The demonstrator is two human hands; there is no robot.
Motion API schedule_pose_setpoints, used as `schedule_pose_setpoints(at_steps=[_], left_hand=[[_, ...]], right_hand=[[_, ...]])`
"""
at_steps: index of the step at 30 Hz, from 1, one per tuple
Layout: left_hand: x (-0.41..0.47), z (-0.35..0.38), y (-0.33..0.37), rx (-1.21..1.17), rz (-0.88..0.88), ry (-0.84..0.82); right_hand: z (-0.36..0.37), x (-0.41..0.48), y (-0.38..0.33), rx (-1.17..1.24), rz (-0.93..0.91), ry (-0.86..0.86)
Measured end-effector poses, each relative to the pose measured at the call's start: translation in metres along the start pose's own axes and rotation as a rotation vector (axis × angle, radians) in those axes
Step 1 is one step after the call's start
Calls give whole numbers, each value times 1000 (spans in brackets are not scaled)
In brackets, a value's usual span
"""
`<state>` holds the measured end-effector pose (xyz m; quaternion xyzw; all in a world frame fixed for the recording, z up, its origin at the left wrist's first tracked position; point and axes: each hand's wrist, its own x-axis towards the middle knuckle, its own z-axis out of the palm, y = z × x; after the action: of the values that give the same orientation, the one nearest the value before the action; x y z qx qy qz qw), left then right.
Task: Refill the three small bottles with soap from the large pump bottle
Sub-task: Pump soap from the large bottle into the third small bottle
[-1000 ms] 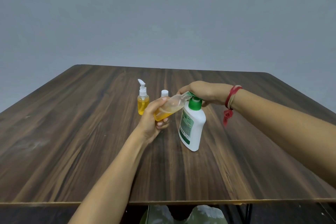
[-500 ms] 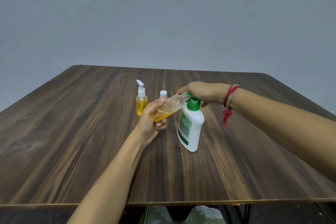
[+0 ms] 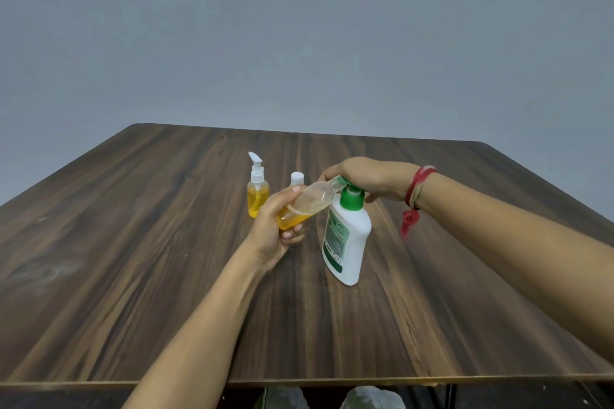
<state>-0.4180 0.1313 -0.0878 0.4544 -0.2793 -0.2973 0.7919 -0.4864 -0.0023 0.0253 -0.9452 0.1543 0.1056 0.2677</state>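
Left grip [image 3: 275, 226] wraps the tilted small bottle [image 3: 307, 204], half full, at the spout of the pump bottle [image 3: 347, 242], right grip [image 3: 368, 178] curled over its pump; sprayer bottle [image 3: 256, 201] at nine o'clock looks filled, capped bottle [image 3: 296, 177] at eleven unclear.

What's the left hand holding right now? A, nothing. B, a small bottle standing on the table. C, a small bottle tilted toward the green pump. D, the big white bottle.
C: the left hand grips a small bottle, tilted with its mouth at the green pump under the right hand.
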Motion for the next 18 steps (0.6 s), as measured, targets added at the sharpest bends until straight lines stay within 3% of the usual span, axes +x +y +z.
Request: schedule_pose_setpoints(at_steps=[18], left_hand=[[-3,3,0,-41,-20,16]], right_hand=[[1,-1,0,44,25,10]])
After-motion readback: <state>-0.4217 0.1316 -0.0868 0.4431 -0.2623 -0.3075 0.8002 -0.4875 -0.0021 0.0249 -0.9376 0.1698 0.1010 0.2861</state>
